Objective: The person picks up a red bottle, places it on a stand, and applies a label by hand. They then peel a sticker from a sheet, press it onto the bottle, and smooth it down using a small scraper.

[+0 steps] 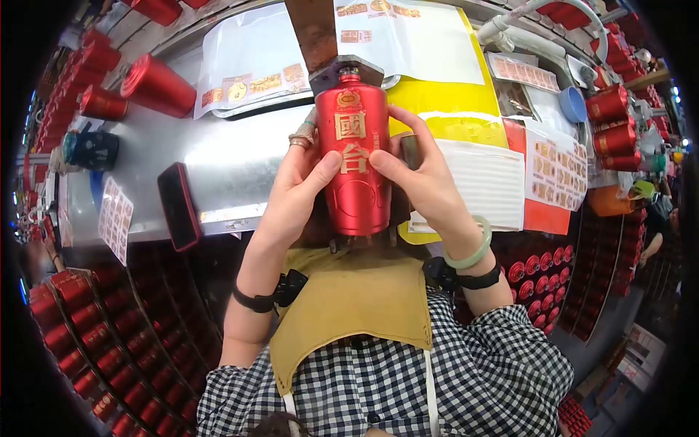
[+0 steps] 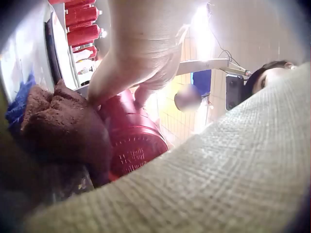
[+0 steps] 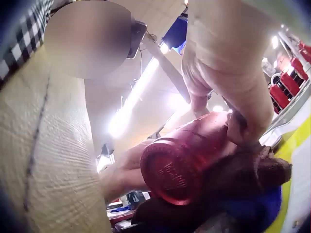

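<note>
A red bottle [image 1: 357, 193] with gold Chinese characters lies face up in front of the person, its neck pointing away. My left hand [image 1: 298, 178] grips its left side, thumb on the front by the lower character and a wrapped fingertip along the edge. From the other side my right hand [image 1: 424, 175] holds it, thumb also on the front. Beneath the bottle, a brown cloth [image 2: 63, 121] shows in the left wrist view. Raised lettering marks the bottle's round base [image 3: 172, 174] in the right wrist view. At the neck sits a dark metal fixture [image 1: 368, 67].
On the metal table [image 1: 145, 186] are a phone [image 1: 179, 206] and a sheet of gold stickers [image 1: 116, 218] at the left. Another sticker sheet [image 1: 557, 167] lies right, near white papers [image 1: 473, 186]. Red bottles [image 1: 156, 86] stand back left. Racks of bottles flank the person.
</note>
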Tool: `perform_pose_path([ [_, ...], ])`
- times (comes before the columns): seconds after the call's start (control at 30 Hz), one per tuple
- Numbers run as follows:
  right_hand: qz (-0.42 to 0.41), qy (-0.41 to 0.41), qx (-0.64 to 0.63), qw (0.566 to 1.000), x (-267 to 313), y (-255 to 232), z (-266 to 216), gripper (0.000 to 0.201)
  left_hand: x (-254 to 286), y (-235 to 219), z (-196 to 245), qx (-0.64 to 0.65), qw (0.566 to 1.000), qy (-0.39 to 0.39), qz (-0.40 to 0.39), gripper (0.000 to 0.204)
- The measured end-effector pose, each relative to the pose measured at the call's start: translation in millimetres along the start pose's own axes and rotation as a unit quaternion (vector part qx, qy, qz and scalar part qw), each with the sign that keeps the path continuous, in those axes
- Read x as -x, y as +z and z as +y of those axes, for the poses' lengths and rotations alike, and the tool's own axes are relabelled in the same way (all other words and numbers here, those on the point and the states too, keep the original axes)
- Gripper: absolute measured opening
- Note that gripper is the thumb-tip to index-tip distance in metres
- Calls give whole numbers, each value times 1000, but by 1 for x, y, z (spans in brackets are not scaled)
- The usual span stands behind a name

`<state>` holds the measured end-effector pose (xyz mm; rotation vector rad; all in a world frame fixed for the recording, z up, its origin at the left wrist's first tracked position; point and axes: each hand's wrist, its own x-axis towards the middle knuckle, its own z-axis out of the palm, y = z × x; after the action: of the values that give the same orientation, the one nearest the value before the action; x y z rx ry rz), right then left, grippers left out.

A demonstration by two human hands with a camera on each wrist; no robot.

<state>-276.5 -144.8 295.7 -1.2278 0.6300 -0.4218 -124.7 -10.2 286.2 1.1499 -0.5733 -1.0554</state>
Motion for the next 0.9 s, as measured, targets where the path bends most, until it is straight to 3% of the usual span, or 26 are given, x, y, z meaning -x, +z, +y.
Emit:
perform_pose_path([
  [0.07, -37, 5, -32, 999, -3, -11, 3, 72, -1, 2, 0, -4, 1000, -4, 4, 68],
  [0.2, -14, 51, -26, 998, -3, -9, -2, 71, -2, 1, -4, -4, 1000, -1, 1, 67],
  [0.3, -4, -7, 27, 1000, -5, -7, 8, 70, -2, 2, -3, 13, 1000, -8, 7, 68],
  [0.4, -31, 72, -22, 997, -8, -15, -5, 68, -1, 5, 0, 4, 1000, -6, 11, 67],
  [0.53, 4, 43, -6, 999, -9, -3, -2, 69, 1, 11, 3, -13, 999, 10, 29, 65],
  [0.63, -5, 85, -34, 996, -7, -2, -11, 71, 0, 18, 6, 31, 998, 34, 38, 65],
  [0.7, -14, 14, -27, 999, -8, 3, -5, 72, -1, 16, 4, -74, 996, 32, 35, 65],
  [0.9, -14, 37, -33, 999, -7, 4, -14, 75, -1, 11, 4, -13, 999, 5, 42, 68],
])
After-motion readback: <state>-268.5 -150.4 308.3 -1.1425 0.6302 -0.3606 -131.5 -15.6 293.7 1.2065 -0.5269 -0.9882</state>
